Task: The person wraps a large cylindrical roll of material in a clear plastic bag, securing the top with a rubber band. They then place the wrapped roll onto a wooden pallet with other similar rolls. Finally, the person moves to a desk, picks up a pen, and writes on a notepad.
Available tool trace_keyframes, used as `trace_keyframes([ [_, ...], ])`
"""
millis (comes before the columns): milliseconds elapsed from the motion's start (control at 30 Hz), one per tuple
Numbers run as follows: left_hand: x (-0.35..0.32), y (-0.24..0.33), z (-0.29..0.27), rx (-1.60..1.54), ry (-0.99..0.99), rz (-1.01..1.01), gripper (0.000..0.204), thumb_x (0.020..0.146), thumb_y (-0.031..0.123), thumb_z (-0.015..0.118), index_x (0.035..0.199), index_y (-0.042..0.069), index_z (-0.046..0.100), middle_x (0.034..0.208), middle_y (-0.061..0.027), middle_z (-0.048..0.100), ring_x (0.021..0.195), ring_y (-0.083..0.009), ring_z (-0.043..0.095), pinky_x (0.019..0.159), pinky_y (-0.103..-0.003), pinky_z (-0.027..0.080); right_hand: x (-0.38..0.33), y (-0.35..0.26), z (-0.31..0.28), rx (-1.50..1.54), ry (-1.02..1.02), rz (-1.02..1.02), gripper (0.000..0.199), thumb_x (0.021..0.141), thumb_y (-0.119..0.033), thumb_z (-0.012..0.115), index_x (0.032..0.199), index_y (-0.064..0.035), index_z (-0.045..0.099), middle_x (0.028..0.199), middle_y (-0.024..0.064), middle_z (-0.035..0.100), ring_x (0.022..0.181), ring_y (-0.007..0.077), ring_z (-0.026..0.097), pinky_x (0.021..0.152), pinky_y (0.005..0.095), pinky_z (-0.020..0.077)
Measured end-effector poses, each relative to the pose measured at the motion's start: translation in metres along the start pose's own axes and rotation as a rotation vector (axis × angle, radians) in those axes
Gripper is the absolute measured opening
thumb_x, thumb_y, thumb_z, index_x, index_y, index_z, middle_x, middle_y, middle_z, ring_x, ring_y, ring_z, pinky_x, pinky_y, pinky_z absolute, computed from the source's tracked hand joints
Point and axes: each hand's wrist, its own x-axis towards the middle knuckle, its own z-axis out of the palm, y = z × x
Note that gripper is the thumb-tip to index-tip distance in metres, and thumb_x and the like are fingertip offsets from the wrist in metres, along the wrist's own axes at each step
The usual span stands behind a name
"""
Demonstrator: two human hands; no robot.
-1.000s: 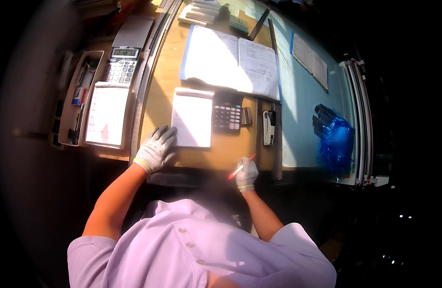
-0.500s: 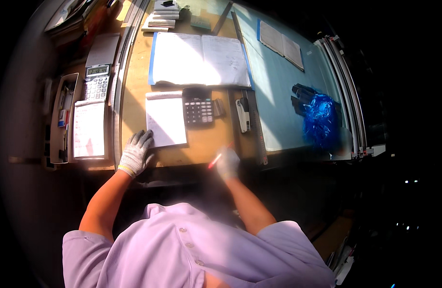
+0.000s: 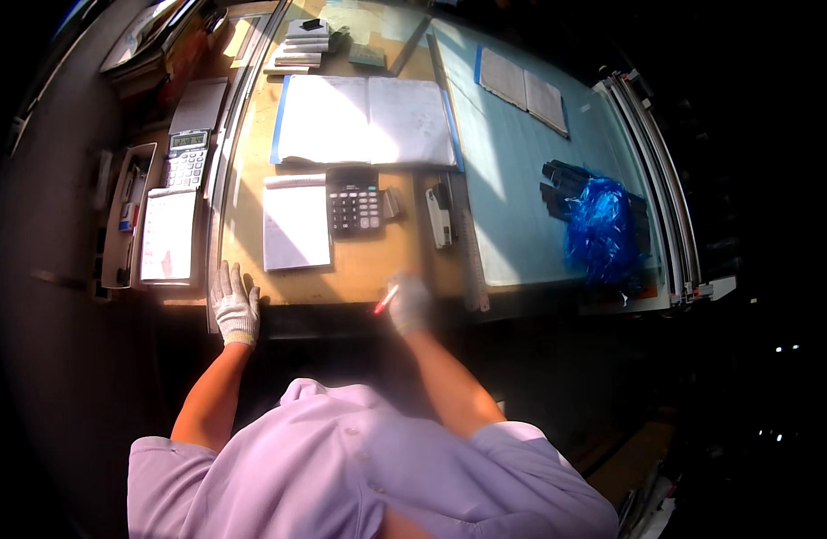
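Observation:
My left hand (image 3: 235,305), in a grey and white knit glove, lies with its fingers spread on the near edge of the wooden desk (image 3: 297,286). In a like glove, my right hand (image 3: 410,304) is closed round a white and red pen (image 3: 387,300) at the desk's front edge; motion blurs it. A white notepad (image 3: 296,222) lies on the desk beyond and between my hands, apart from both. Against its right side sits a black calculator (image 3: 355,205). Farther back, a large open ledger (image 3: 367,121) with a blue cover lies flat.
Right of the calculator are a stapler (image 3: 439,217) and a steel ruler (image 3: 474,260). Crumpled blue plastic (image 3: 602,229) lies at the right, below another open book (image 3: 523,88). To the left stand a pen box (image 3: 131,216), a silver calculator (image 3: 187,159) and a second pad (image 3: 168,235).
My left hand has moved off the notepad's edge, leftward and nearer to me, its fingers now spread. My right hand has shifted slightly left with the pen. The view has also shifted.

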Motion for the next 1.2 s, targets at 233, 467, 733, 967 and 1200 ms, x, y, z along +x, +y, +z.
trace_keyframes([
  [233,-0.024,0.026,0.008,0.193,-0.045,-0.218,0.062,0.096,0.035,0.053,0.15,0.009,0.036,0.159,-0.0131,0.028,0.146,-0.034,0.025,0.119,-0.048,0.018,-0.001,0.044,-0.12,-0.078,0.468,0.269,0.025,0.09,-0.018,0.067,0.112,-0.0097,0.057,0.09,0.0219,0.064,0.087,0.0403,0.062,0.076,0.0483,0.048],
  [467,-0.016,0.056,0.021,0.262,0.051,-0.372,0.058,0.096,0.04,0.051,0.144,0.007,0.045,0.152,-0.0132,0.04,0.142,-0.0325,0.032,0.117,-0.043,0.023,0.026,0.134,-0.158,-0.433,0.441,0.298,0.033,0.091,-0.023,0.063,0.117,-0.005,0.053,0.112,0.0241,0.061,0.11,0.0423,0.054,0.095,0.0492,0.0407],
  [733,-0.016,0.057,0.022,0.244,0.071,-0.373,0.055,0.094,0.036,0.054,0.141,0.008,0.048,0.151,-0.0116,0.041,0.141,-0.0328,0.033,0.117,-0.044,0.025,0.029,0.152,-0.164,-0.583,0.38,0.201,0.03,0.093,-0.026,0.058,0.11,-0.0021,0.055,0.13,0.0224,0.053,0.118,0.0434,0.049,0.101,0.0514,0.0369],
  [967,-0.015,0.059,0.022,0.248,0.087,-0.371,0.053,0.094,0.035,0.055,0.14,0.008,0.05,0.15,-0.0116,0.042,0.139,-0.0337,0.035,0.116,-0.044,0.027,0.03,0.156,-0.162,-0.57,0.419,0.172,0.027,0.093,-0.025,0.057,0.11,-0.0033,0.056,0.13,0.0211,0.053,0.12,0.043,0.048,0.102,0.0513,0.0367],
  [1200,-0.017,0.056,0.024,0.242,0.1,-0.361,0.053,0.094,0.034,0.055,0.139,0.007,0.051,0.149,-0.0136,0.043,0.138,-0.0351,0.036,0.115,-0.045,0.028,0.03,0.157,-0.16,-0.548,0.404,0.223,0.025,0.092,-0.021,0.057,0.11,-0.0043,0.055,0.133,0.0217,0.052,0.122,0.0428,0.047,0.103,0.0512,0.0361],
])
